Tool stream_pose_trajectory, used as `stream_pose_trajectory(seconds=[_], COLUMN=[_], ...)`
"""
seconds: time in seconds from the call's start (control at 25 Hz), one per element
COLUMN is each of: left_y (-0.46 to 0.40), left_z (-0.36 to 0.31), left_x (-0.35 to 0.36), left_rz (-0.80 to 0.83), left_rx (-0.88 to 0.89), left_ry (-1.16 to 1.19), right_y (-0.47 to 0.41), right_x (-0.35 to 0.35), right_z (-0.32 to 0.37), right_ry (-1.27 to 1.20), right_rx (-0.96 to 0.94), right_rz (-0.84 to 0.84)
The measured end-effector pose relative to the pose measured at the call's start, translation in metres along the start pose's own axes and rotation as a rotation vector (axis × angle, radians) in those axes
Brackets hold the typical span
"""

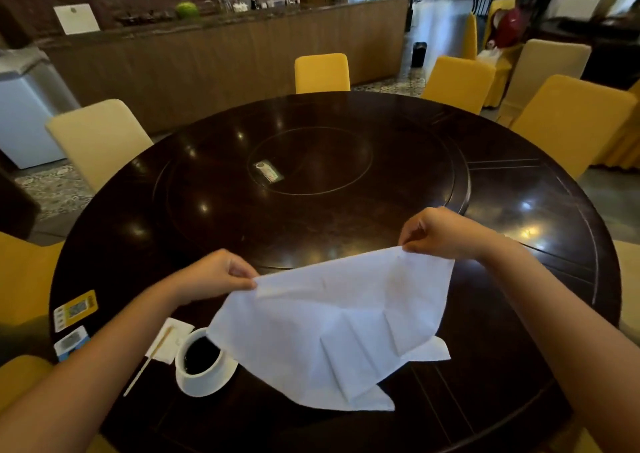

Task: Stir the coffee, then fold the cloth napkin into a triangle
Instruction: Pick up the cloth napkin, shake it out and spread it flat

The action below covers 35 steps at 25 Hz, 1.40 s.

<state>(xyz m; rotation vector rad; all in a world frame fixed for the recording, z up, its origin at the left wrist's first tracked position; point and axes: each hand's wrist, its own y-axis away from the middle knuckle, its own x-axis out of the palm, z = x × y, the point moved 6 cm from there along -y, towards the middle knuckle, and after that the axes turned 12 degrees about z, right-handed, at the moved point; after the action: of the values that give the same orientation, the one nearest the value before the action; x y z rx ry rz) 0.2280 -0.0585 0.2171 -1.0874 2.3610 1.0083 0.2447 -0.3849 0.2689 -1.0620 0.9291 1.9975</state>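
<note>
While the round worktop (346,182) carried everything near its front edge, the napkin (325,321) hung over it, lifted. The left hand (211,274) and right hand (440,232) each pinched a top corner between their fingers. Its lower left edge sagged over the coffee cup (199,362); folding well probably meant laying it flat clear of that, beside the stirrer (149,362).
</note>
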Motion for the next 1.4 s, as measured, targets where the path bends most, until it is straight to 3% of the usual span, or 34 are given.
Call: stream_pose_trajectory(seconds=[0.08,0.28,0.52,0.68,0.76,0.88,1.16,1.4], left_y=[-0.013,-0.031,0.029,0.059,0.06,0.048,-0.006,-0.017], left_z=[-0.021,-0.084,-0.168,-0.152,-0.122,-0.066,0.047,0.108], left_x=[-0.033,-0.127,-0.167,-0.122,-0.086,-0.021,0.119,0.195], left_rz=[-0.066,-0.507,-1.108,-1.268,-1.239,-1.143,-0.626,-0.403], left_rx=[-0.008,-0.07,0.358,0.523,0.56,0.563,0.382,0.155], left_ry=[-0.1,-0.323,-0.63,-0.784,-0.755,-0.731,-0.581,-0.412], right_y=[-0.011,-0.025,0.004,0.03,0.037,0.039,0.042,0.045], right_x=[-0.02,-0.098,-0.17,-0.149,-0.115,-0.037,0.156,0.251], right_z=[-0.002,0.008,0.039,0.038,0.03,0.009,-0.054,-0.069], right_ry=[0.096,0.187,0.237,0.26,0.245,0.225,0.091,0.005], right_rx=[0.023,0.143,0.04,-0.103,-0.192,-0.23,-0.04,0.098], right_rz=[-0.106,-0.513,-1.024,-1.204,-1.179,-0.996,-0.551,-0.282])
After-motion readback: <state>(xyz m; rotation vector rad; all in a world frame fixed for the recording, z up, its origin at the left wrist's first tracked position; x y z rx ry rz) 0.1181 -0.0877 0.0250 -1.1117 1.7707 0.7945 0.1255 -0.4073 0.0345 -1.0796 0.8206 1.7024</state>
